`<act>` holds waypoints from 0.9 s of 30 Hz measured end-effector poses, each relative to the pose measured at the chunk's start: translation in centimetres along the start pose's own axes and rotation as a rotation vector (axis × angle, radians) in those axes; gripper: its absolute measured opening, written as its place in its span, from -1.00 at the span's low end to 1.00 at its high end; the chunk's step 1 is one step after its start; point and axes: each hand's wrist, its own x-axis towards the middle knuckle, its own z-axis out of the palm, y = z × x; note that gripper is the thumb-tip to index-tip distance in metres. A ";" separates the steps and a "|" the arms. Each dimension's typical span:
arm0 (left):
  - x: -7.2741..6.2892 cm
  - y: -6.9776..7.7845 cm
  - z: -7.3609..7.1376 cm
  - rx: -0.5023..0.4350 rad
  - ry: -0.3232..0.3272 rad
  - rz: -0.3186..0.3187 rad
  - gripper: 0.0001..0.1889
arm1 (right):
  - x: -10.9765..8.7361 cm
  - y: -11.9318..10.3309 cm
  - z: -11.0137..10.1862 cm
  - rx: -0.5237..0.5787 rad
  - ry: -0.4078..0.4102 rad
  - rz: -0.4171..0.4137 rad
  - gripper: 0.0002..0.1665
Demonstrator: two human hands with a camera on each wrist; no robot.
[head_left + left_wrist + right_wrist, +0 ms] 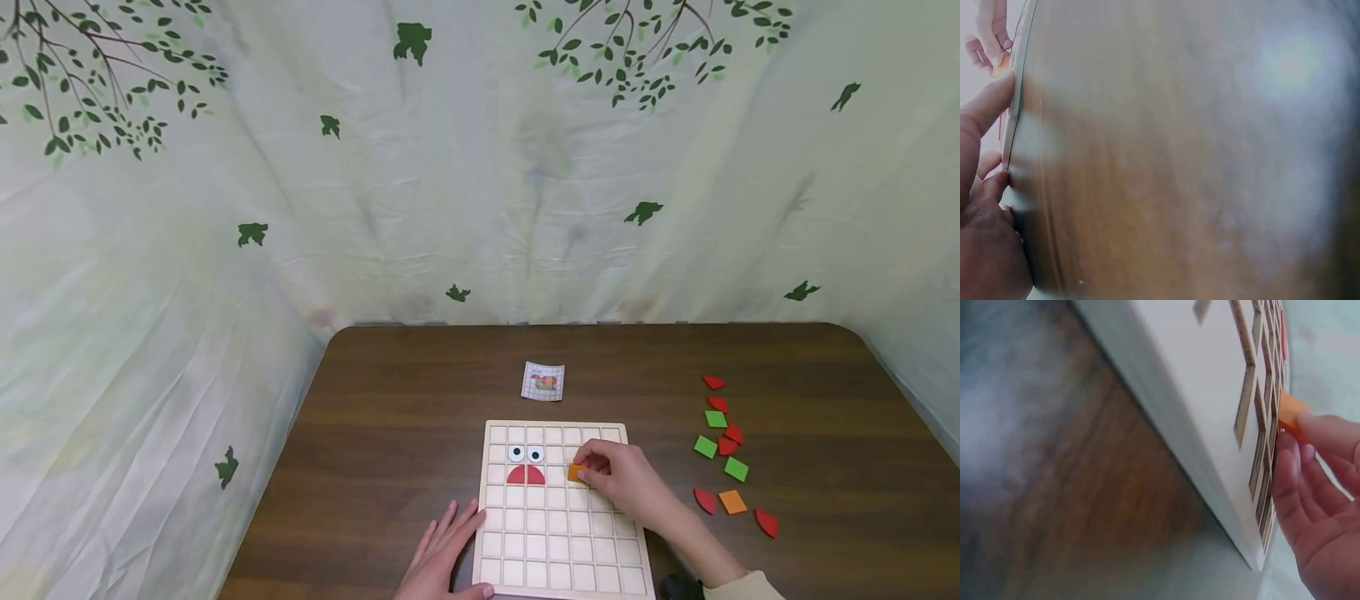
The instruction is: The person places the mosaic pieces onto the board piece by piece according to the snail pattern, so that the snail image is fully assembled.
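My right hand (622,479) pinches an orange square tile (574,473) between thumb and fingers over the upper right part of a white grid board (558,547). In the right wrist view the orange tile (1291,414) stands tilted at the grid's raised slats. Two round eye tiles (526,454) sit side by side in the board's second row, with two red quarter-round tiles (517,475) directly below them forming a half-circle. At the board's left edge rests my left hand (442,558), fingers extended, thumb near the lower corner.
Right of the board lie several loose red quarter-round tiles (766,523), green square tiles (737,469) and another orange tile (732,502). A small picture card (543,382) lies behind the board. A leaf-printed curtain (480,183) hangs behind the brown table (390,433).
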 end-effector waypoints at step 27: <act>0.0 0.4 -0.1 -0.030 -0.016 -0.024 -0.13 | -0.9 0.2 -0.4 -0.093 0.004 -0.069 -0.74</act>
